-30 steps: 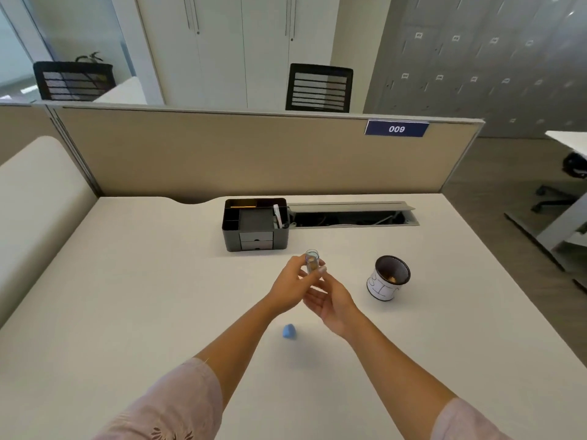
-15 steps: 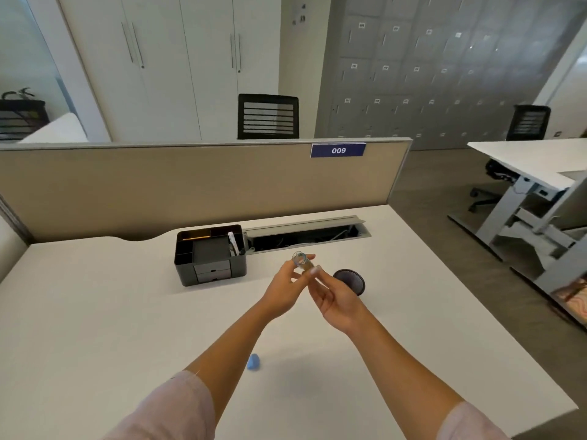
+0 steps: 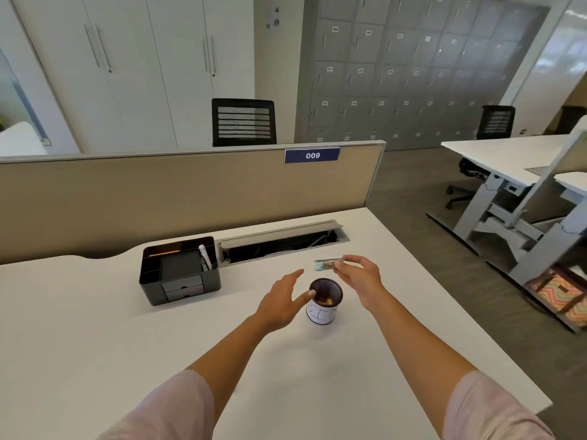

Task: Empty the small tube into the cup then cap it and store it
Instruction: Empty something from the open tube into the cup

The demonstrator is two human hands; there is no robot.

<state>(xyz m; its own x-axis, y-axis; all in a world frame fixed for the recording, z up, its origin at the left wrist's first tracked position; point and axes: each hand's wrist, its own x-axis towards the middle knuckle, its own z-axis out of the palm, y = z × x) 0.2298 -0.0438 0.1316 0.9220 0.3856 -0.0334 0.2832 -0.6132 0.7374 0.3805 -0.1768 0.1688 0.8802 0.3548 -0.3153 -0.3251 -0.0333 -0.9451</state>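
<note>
A small clear tube with brown bits inside lies almost level in the air, its open mouth pointing left, just above and behind the cup. My right hand pinches its closed end. The cup, white outside with a dark inner wall, stands on the desk with some brown bits at its bottom. My left hand is spread open beside the cup, its thumb at the rim's left side. The blue cap is hidden from view.
A black desk organiser with small drawers stands to the left rear. Behind the cup runs an open cable tray and a beige partition. The desk's right edge is near my right arm.
The tube passed from both hands to my right hand alone and tipped from upright to level over the cup. My left hand let go and moved down beside the cup. The view shifted right.
</note>
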